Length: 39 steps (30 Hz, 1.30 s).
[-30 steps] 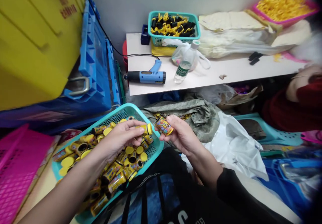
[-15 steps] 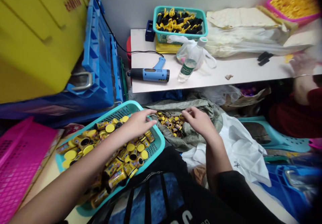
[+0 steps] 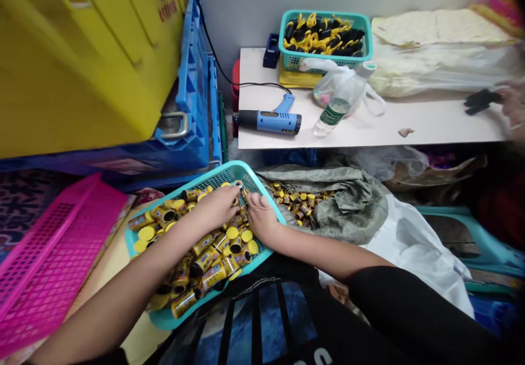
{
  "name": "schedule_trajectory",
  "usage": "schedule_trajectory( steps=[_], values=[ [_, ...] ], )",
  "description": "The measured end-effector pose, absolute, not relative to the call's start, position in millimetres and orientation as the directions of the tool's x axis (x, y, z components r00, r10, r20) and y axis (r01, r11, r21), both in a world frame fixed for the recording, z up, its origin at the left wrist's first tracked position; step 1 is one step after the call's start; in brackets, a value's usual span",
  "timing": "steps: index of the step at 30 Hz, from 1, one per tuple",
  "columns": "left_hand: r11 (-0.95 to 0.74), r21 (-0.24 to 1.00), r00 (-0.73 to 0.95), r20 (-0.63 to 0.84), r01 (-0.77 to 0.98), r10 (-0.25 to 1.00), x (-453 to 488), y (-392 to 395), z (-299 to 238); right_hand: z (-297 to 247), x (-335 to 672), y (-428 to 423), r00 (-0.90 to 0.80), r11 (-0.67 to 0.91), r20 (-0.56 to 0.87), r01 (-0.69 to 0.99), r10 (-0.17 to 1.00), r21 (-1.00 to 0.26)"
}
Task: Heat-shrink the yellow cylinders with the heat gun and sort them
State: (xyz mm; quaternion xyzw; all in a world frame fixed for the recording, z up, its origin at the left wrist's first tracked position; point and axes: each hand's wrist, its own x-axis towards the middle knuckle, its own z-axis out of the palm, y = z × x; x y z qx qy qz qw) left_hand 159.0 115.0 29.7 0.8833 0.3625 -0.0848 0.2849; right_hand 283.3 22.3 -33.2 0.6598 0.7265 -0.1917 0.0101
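Head view: teal plastic mesh basket [image 3: 250, 174] sits against a dark printed shirt [image 3: 262, 321], heaped with small metal cans [image 3: 213, 276], glossy yellow labels, yellow caps, long axes pointing every way. Left hand [image 3: 217, 207] curls down onto the cans near the basket's far corner. Right hand [image 3: 261, 218] is bunched, nearly closed, at the rim just beside it. Cannot tell if either has hold of a can. More cans [image 3: 299, 202] lie in a crumpled grey-green tarp [image 3: 348, 217]. Behind: white laminate shelf [image 3: 410, 121] carrying a blue-and-black heat gun [image 3: 268, 122] and a plastic water bottle [image 3: 334, 110]. Blue crate [image 3: 194, 102] and pink mesh basket [image 3: 53, 261] stand left.
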Motion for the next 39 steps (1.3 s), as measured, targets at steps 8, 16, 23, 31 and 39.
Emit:
schedule_trajectory(
  steps=[8,16,23,31,39],
  values=[
    [0.101,0.925,0.693,-0.343,0.366,0.634,119,104,88,-28,285,16,-0.107,0.056,-0.289,0.982,0.951,-0.179],
    [0.192,0.909,0.615,-0.394,0.369,0.684,114,90,94,-28,290,19,-0.041,-0.035,-0.240,0.953,0.970,-0.301],
    [0.144,0.928,0.538,-0.320,0.343,0.780,105,88,82,13,316,3,-0.070,-0.236,-0.226,-0.237,0.972,-0.942],
    [0.182,0.895,0.572,-0.405,0.407,0.713,113,85,94,53,319,-7,-0.280,-0.400,-0.308,-0.794,0.909,-0.458],
    [0.039,0.913,0.666,-0.325,0.406,0.671,178,84,83,46,368,-19,0.232,-0.098,-0.261,-0.544,0.937,-0.833]
  ],
)
